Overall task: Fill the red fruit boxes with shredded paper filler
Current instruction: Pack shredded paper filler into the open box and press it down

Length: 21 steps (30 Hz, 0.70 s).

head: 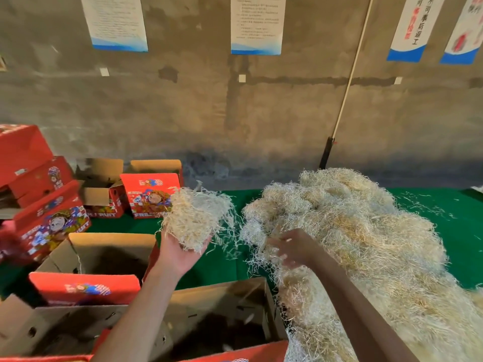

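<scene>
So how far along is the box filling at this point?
Early. No box visibly holds filler yet. In hand: the left hand holds a clump of shredded paper, while the right hand reaches into the big pile. Left: the open box nearest and the one behind it look unfilled.

Pale straw-coloured shredded paper (352, 231) lies heaped on a deep green table covering (444, 205); a smaller clump of the same cream and tan shreds (196, 218) sits left of the heap; further left of the heap, the boxes (149, 195) are bright red outside, printed with a cartoon figure in blue, yellow and white over a red-and-white checker pattern, and plain brown cardboard inside; behind the heap, the wall (183, 105) is mottled grey-brown, hung with white sheets (257, 24) edged in blue along the bottom.
</scene>
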Available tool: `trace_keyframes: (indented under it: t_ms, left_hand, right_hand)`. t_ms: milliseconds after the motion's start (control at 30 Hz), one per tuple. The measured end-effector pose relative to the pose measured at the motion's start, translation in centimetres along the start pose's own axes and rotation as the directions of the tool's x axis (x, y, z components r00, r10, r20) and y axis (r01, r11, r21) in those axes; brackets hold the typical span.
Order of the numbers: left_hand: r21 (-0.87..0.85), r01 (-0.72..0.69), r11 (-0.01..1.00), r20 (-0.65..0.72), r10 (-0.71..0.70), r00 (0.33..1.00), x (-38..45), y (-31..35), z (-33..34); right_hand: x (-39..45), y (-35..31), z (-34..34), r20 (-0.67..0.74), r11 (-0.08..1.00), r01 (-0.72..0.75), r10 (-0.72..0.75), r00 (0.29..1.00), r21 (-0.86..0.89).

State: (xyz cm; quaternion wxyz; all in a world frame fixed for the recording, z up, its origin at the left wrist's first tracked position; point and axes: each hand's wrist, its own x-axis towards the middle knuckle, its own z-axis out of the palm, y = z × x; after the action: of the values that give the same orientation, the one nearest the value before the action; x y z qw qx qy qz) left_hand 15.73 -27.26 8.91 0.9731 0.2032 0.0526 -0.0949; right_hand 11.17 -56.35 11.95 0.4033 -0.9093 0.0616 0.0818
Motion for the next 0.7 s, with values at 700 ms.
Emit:
trace_keyframes:
  t_ms: [700]
  left_hand:
    - [0.694, -0.155, 0.703, -0.273, 0.457, 0.847, -8.1, -1.1, 2.5]
  right_hand:
    - [-2.8, -12.0, 12.2, -0.239, 0.652, 0.246, -0.1, 0.966, 0.717]
